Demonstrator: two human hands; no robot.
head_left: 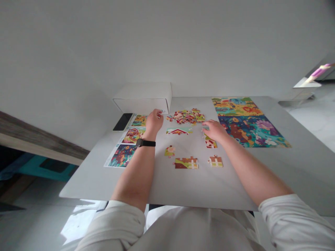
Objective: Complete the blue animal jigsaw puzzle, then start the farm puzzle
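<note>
- Closest stuff first: your left grip (154,122) is curled with the fingers drawn together, just by the pile, and your right grip (214,130) is half open, fingers reaching down over a small cluster of pieces. Can't tell if either one actually has hold of a piece from this angle.
- Just in front of you are the fence section (186,162), a smaller fence chunk (215,161) and a lone joined bit (170,151), all lying flat and apart.
- Further up sit the red-roofed barn section (179,131) and the loose pile of jigsaw pieces (186,116).
- Those pieces look like light, stiff card, so they should be easy to lift but may slide around on that smooth top. Pinch them by the edges, and slide joined sections flat so they don't pop apart.
- The white bench (78,188) looks hard and smooth.
- Off to your left are the printed picture cards (133,136) and a black phone (123,122); to your right is a big colourful picture sheet (248,122).
- Past those, a white box (142,99) sits at the far edge, with a pale wall (167,42) behind it.
</note>
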